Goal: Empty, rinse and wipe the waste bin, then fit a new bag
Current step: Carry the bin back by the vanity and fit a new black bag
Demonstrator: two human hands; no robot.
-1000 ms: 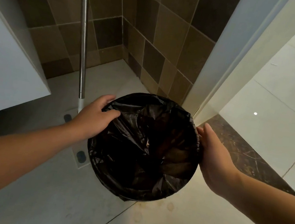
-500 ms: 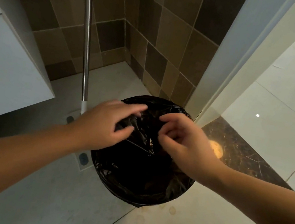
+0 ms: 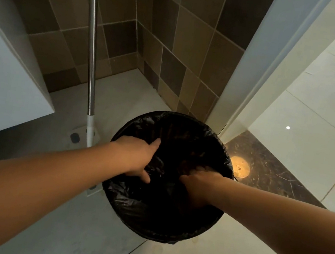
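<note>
Waste bin (image 3: 160, 229): on floor, lined with black bag (image 3: 183, 133). Left hand (image 3: 136, 157) fingers spread inside; right hand (image 3: 200, 181) fingers hidden, state untellable. Step judged: bag fitting. Next: liner pressed down beneath fingers.

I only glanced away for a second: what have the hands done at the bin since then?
Both hands left the rim and went down inside. The left hand now presses the black bag inward; the right hand reaches deeper, its fingers hidden. The bag still lines the bin, and the mop handle has stayed put.
</note>
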